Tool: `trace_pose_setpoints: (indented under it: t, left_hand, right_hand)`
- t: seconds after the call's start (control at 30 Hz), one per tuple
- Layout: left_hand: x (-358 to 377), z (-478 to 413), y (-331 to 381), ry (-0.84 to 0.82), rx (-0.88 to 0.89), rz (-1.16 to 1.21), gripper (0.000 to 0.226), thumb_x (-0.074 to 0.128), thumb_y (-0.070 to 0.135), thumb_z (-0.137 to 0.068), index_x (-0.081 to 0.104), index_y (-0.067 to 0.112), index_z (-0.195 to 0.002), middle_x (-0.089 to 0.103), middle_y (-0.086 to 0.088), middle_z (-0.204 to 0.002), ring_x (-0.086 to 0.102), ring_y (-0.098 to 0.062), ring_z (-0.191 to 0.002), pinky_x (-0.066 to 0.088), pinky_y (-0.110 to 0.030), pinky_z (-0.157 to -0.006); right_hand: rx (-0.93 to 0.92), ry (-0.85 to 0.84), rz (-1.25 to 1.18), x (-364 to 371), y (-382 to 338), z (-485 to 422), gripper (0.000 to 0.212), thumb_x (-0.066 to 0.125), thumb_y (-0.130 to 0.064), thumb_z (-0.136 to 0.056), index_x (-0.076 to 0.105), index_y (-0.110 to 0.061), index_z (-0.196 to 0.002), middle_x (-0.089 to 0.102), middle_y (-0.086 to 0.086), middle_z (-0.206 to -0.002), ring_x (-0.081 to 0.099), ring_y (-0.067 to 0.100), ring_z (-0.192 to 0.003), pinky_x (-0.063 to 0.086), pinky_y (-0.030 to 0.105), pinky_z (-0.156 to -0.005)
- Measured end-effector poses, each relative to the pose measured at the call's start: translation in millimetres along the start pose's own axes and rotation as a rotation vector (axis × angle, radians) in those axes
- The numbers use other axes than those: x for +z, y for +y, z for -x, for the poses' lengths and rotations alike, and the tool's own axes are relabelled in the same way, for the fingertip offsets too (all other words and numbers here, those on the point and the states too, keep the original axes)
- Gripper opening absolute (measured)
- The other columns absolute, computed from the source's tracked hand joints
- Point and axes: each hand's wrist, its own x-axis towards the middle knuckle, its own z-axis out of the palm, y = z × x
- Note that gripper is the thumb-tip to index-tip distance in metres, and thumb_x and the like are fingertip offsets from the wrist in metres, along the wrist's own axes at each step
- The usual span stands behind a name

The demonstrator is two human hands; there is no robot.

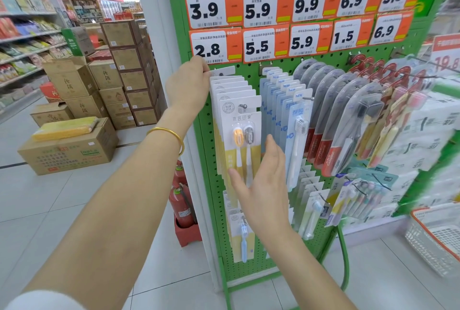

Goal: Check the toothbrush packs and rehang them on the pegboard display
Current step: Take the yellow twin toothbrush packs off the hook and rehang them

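A green pegboard display [251,255] carries several rows of toothbrush packs. The leftmost row is white-and-yellow twin packs [240,120] on one peg. My left hand [188,83] reaches to the back of that row and pinches the top edge of the rearmost pack at the board. My right hand [262,182] is open, fingers straight, its fingertips against the lower part of the front pack. Blue-white packs [288,110] hang to the right, then red Colgate packs [328,133].
Price tags [258,46] cover the board's top. Lower pegs hold more packs [242,235]. Red fire extinguishers [181,202] stand at the board's left foot. Stacked cardboard boxes [74,145] sit on the tiled floor to the left. A white basket [438,237] is at lower right.
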Motion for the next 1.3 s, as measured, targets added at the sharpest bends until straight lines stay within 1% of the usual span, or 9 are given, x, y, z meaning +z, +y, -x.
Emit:
trace_pose_setpoints:
  t: [0.3,0.5,0.67,0.83,0.97,1.07,1.17,1.23,1.3]
  left_hand:
    - [-13,4,-5,0.039,-0.084,0.076,0.019,0.043,0.022,-0.097,0.056,0.013,-0.107,0.065,-0.004,-0.104,0.058,-0.027,-0.096,0.042,-0.037,-0.073]
    - [-18,26,-13,0.091,-0.114,0.119,0.018,0.045,0.016,-0.096,0.055,0.007,-0.107,0.051,-0.015,-0.119,0.052,-0.032,-0.104,0.041,-0.04,-0.076]
    - [-13,57,-26,0.098,-0.24,0.169,0.014,0.04,0.016,-0.098,0.049,0.007,-0.103,0.059,-0.016,-0.107,0.052,-0.035,-0.099,0.037,-0.041,-0.07]
    - [-16,97,-42,0.09,-0.334,0.168,0.006,0.036,0.016,-0.099,0.042,0.013,-0.098,0.06,-0.015,-0.095,0.052,-0.034,-0.085,0.031,-0.036,-0.063]
    - [-29,137,-40,0.105,-0.424,0.182,0.006,0.036,0.016,-0.099,0.039,0.018,-0.095,0.057,-0.008,-0.091,0.051,-0.03,-0.084,0.032,-0.035,-0.064]
    - [-39,170,-33,0.09,-0.497,0.211,0.007,0.037,0.017,-0.099,0.044,0.016,-0.099,0.056,-0.004,-0.089,0.049,-0.025,-0.083,0.035,-0.034,-0.067]
    - [-40,205,-23,0.041,-0.596,0.281,0.006,0.04,0.016,-0.097,0.046,0.016,-0.099,0.056,-0.003,-0.093,0.05,-0.024,-0.087,0.041,-0.037,-0.076]
    - [-34,231,-14,0.001,-0.668,0.359,0.004,0.042,0.015,-0.096,0.046,0.015,-0.096,0.055,-0.001,-0.09,0.051,-0.024,-0.086,0.042,-0.037,-0.078]
    - [-24,257,-2,-0.035,-0.734,0.477,0.007,0.044,0.013,-0.095,0.046,0.016,-0.089,0.053,0.002,-0.082,0.051,-0.021,-0.081,0.042,-0.037,-0.073]
  right_hand:
    - [0.001,0.008,0.009,1,1,1,0.085,0.058,-0.04,-0.09,0.007,-0.009,-0.15,0.02,0.008,-0.153,0.02,0.018,-0.141,0.017,0.022,-0.11]
    - [0.009,-0.003,0.002,0,1,2,0.085,0.057,-0.04,-0.09,0.006,-0.008,-0.15,0.02,0.008,-0.153,0.02,0.019,-0.141,0.019,0.024,-0.111]
    - [0.032,-0.015,-0.011,-2,1,7,0.085,0.058,-0.038,-0.09,0.006,-0.008,-0.15,0.019,0.009,-0.153,0.018,0.019,-0.142,0.016,0.023,-0.11]
    - [0.048,-0.04,-0.036,-5,5,20,0.083,0.058,-0.036,-0.09,0.008,-0.007,-0.15,0.021,0.009,-0.152,0.022,0.021,-0.141,0.025,0.031,-0.113]
    - [0.054,-0.086,-0.063,-13,18,37,0.077,0.056,-0.032,-0.093,0.01,-0.009,-0.15,0.021,0.008,-0.153,0.023,0.019,-0.14,0.019,0.023,-0.109]
    - [0.063,-0.13,-0.047,-23,34,50,0.065,0.053,-0.026,-0.094,0.02,-0.01,-0.148,0.029,0.008,-0.149,0.029,0.019,-0.136,0.024,0.024,-0.106]
    - [0.107,-0.228,0.018,-35,56,60,0.049,0.052,-0.02,-0.094,0.037,-0.009,-0.139,0.043,0.006,-0.137,0.039,0.02,-0.126,0.032,0.027,-0.1]
    - [0.147,-0.343,0.032,-41,74,67,0.038,0.05,-0.019,-0.095,0.048,-0.01,-0.131,0.051,0.005,-0.13,0.045,0.02,-0.12,0.037,0.031,-0.095]
    - [0.189,-0.496,-0.016,-45,91,76,0.029,0.049,-0.018,-0.095,0.058,-0.01,-0.121,0.06,0.005,-0.12,0.052,0.02,-0.112,0.041,0.029,-0.088]
